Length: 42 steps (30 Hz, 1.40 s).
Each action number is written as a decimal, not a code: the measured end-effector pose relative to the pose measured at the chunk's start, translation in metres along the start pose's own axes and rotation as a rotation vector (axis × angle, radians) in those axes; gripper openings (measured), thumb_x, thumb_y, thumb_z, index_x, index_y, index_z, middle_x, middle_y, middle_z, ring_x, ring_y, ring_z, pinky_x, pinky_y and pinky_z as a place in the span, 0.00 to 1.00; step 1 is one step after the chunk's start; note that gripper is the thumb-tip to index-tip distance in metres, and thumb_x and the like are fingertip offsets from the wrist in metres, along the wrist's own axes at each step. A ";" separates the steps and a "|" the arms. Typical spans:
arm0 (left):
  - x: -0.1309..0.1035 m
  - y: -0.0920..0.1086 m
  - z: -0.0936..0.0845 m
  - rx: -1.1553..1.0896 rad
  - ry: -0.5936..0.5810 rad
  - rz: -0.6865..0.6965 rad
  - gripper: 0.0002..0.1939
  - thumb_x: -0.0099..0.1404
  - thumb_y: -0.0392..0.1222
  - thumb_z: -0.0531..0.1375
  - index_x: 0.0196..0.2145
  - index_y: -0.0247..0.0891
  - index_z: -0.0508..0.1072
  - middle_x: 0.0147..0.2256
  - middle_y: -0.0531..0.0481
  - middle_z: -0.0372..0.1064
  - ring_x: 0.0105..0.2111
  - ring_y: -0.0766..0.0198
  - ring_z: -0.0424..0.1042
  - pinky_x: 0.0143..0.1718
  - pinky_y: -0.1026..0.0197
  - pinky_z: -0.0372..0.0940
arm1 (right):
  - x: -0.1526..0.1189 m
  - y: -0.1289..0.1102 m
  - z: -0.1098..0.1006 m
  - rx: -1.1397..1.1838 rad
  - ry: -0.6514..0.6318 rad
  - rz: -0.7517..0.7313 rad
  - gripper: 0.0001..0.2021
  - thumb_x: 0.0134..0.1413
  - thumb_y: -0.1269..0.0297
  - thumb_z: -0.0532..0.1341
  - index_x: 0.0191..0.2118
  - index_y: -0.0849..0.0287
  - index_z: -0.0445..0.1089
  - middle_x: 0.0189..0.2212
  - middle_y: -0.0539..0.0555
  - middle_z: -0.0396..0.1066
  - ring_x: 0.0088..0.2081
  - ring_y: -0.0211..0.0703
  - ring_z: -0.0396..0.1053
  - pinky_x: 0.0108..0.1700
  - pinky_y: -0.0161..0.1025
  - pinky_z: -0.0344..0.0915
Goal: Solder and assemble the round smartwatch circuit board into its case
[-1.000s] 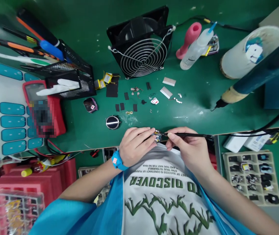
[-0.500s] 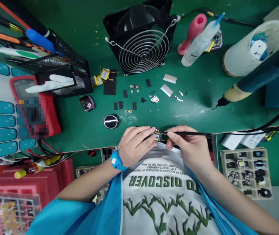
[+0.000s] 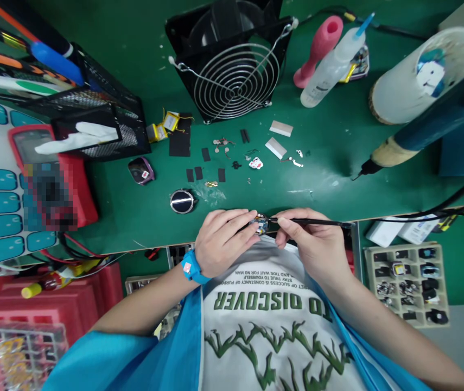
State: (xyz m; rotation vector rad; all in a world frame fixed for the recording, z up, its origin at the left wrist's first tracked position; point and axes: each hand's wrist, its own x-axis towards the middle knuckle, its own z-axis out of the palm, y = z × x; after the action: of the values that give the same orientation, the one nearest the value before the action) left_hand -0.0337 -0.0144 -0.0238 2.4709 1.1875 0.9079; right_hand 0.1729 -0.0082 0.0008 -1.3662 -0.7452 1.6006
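At the table's front edge my left hand (image 3: 227,239) is closed around a small round watch module (image 3: 261,225), whose circuit side with tiny coloured parts shows past the fingertips. My right hand (image 3: 317,239) pinches slim black tweezers (image 3: 313,221) between thumb and fingers, held almost level. Their tip reaches the module; whether it grips any part there is too small to tell. A round watch case (image 3: 182,201) lies beyond my left hand, and a purple watch (image 3: 141,170) sits farther left.
Small black pads, metal bits and wires lie around a white-and-red piece (image 3: 256,163). Behind them stands a fan (image 3: 235,81). A soldering iron (image 3: 394,149) juts in from the right, near a bottle (image 3: 329,73). A red multimeter (image 3: 83,190) and mesh holder (image 3: 134,136) are left; a parts tray (image 3: 408,285) sits lower right.
The view has shifted slightly, so the table items appear a little farther left. Both hands keep the same hold, with the tweezer tip still at the module.
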 end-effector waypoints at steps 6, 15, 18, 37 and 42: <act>0.001 0.000 0.000 0.007 -0.014 -0.015 0.09 0.70 0.42 0.68 0.45 0.37 0.77 0.48 0.44 0.82 0.51 0.55 0.80 0.50 0.53 0.70 | -0.001 0.001 -0.003 0.009 -0.007 0.013 0.06 0.55 0.61 0.74 0.35 0.56 0.80 0.20 0.47 0.76 0.20 0.35 0.73 0.26 0.33 0.73; 0.001 0.001 0.000 0.002 -0.013 -0.018 0.09 0.70 0.42 0.68 0.46 0.38 0.77 0.48 0.44 0.82 0.51 0.56 0.79 0.50 0.53 0.71 | 0.002 -0.003 -0.005 0.012 -0.041 0.046 0.07 0.53 0.61 0.75 0.35 0.56 0.81 0.19 0.48 0.77 0.20 0.34 0.73 0.27 0.31 0.73; 0.000 0.000 0.000 0.002 -0.023 -0.017 0.09 0.71 0.42 0.68 0.46 0.38 0.77 0.48 0.44 0.82 0.51 0.56 0.79 0.50 0.53 0.70 | 0.002 -0.003 -0.005 0.025 -0.034 0.047 0.07 0.52 0.61 0.75 0.35 0.56 0.81 0.19 0.48 0.77 0.20 0.34 0.73 0.27 0.30 0.73; 0.000 0.001 0.002 0.010 -0.005 -0.011 0.11 0.69 0.42 0.69 0.46 0.36 0.77 0.49 0.43 0.82 0.50 0.54 0.80 0.49 0.52 0.71 | -0.002 0.000 -0.003 -0.007 -0.015 0.021 0.04 0.55 0.63 0.73 0.35 0.56 0.81 0.21 0.48 0.78 0.22 0.34 0.74 0.28 0.31 0.74; 0.000 0.001 0.003 0.004 0.006 -0.020 0.09 0.71 0.43 0.67 0.46 0.38 0.77 0.48 0.44 0.82 0.50 0.55 0.80 0.48 0.53 0.71 | -0.005 0.004 -0.003 -0.005 0.013 -0.038 0.03 0.55 0.65 0.73 0.35 0.54 0.81 0.29 0.49 0.80 0.24 0.35 0.77 0.30 0.34 0.77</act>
State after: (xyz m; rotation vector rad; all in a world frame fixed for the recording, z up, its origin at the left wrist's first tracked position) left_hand -0.0316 -0.0152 -0.0257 2.4572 1.2147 0.9097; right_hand 0.1747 -0.0149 -0.0007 -1.3567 -0.7641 1.5598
